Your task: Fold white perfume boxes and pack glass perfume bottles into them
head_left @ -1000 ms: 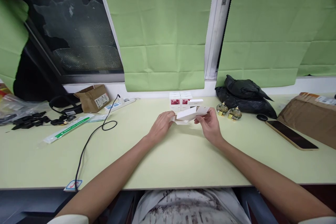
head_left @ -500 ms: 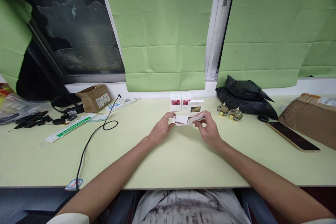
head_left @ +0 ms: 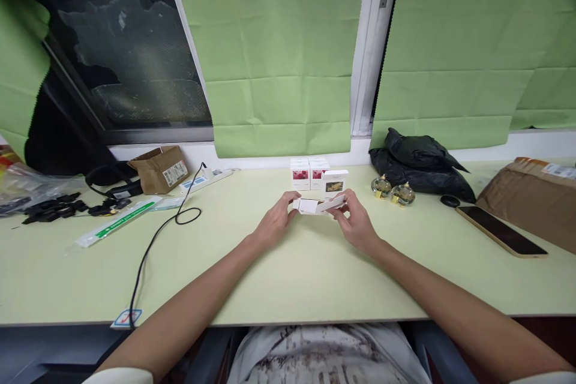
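My left hand (head_left: pixel 276 221) and my right hand (head_left: pixel 355 220) both pinch a small white cardboard carton (head_left: pixel 316 205), held low over the pale green table (head_left: pixel 288 276) near its middle. The carton lies sideways between my fingertips with one end flap showing. Just behind it stand three small white boxes: two with pink pictures (head_left: pixel 300 173) and one with a gold picture (head_left: pixel 335 182). Two round glass bottles with gold caps (head_left: pixel 391 191) sit to the right of them.
A black plastic bag (head_left: pixel 418 165) lies at the back right, with a phone (head_left: pixel 500 230) and a brown parcel (head_left: pixel 531 201) farther right. On the left are a black cable (head_left: pixel 155 237), a power strip (head_left: pixel 207 179), a small cardboard box (head_left: pixel 158 167) and black parts (head_left: pixel 54 205).
The carton has been folded flatter and lowered toward the table between both hands. The box with the gold picture behind it has come into view.
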The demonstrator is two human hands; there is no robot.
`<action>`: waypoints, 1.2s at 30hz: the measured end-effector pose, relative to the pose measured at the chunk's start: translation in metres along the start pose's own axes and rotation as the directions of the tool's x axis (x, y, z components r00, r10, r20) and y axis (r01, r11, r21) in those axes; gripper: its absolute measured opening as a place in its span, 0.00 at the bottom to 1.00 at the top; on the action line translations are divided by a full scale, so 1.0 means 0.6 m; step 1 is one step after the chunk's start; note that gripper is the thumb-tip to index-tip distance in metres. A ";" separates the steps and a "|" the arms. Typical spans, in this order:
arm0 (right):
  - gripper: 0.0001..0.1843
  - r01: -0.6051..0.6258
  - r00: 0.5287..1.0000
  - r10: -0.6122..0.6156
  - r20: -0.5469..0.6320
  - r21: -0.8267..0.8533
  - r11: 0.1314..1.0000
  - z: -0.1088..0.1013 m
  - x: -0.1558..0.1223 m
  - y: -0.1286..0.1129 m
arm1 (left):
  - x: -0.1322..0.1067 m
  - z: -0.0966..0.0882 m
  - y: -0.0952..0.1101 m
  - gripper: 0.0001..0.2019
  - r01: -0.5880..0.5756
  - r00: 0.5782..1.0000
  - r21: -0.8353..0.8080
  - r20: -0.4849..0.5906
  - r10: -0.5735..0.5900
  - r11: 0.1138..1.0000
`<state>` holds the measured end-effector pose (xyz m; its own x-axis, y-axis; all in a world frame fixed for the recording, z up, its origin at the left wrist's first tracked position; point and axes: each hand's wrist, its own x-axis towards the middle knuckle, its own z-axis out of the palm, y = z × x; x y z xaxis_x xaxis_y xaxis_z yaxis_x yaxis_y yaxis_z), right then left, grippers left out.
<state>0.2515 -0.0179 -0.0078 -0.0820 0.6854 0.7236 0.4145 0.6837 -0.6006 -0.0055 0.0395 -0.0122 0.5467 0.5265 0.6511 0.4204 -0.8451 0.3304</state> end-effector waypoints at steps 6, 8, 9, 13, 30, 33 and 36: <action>0.07 0.025 1.000 -0.025 0.008 -0.067 0.997 -0.002 -0.001 0.002 | 0.000 0.002 0.001 0.16 -0.003 1.000 -0.006 -0.002 0.003 1.000; 0.06 0.051 0.999 -0.050 0.013 -0.082 0.995 -0.002 -0.001 0.001 | 0.000 0.003 0.002 0.16 -0.007 1.000 -0.011 -0.003 0.007 1.000; 0.06 0.069 0.998 -0.068 0.011 -0.086 0.994 -0.002 -0.001 0.000 | -0.001 0.003 0.002 0.16 -0.010 1.000 -0.015 -0.002 0.010 1.000; 0.02 0.162 0.987 -0.161 0.020 -0.121 0.979 -0.003 0.002 -0.005 | -0.003 0.004 0.003 0.17 -0.017 1.000 -0.026 0.005 0.017 1.000; 0.09 0.373 0.925 -0.377 0.058 -0.337 0.864 -0.013 0.000 -0.002 | -0.003 -0.003 0.043 0.16 -0.060 0.998 -0.079 -0.004 0.060 0.995; 0.08 0.401 0.915 -0.389 0.110 -0.366 0.840 -0.017 0.000 -0.002 | -0.003 -0.005 0.043 0.15 -0.038 0.999 -0.087 -0.004 0.038 0.996; 0.10 0.404 0.914 -0.379 0.141 -0.383 0.831 -0.021 0.000 -0.001 | -0.003 -0.006 0.042 0.16 -0.026 1.000 -0.085 -0.003 0.026 0.996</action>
<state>0.2625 -0.0213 -0.0035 -0.3598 0.4026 0.8417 0.6585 0.7487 -0.0767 0.0016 0.0167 -0.0025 0.5554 0.5044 0.6611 0.3427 -0.8632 0.3707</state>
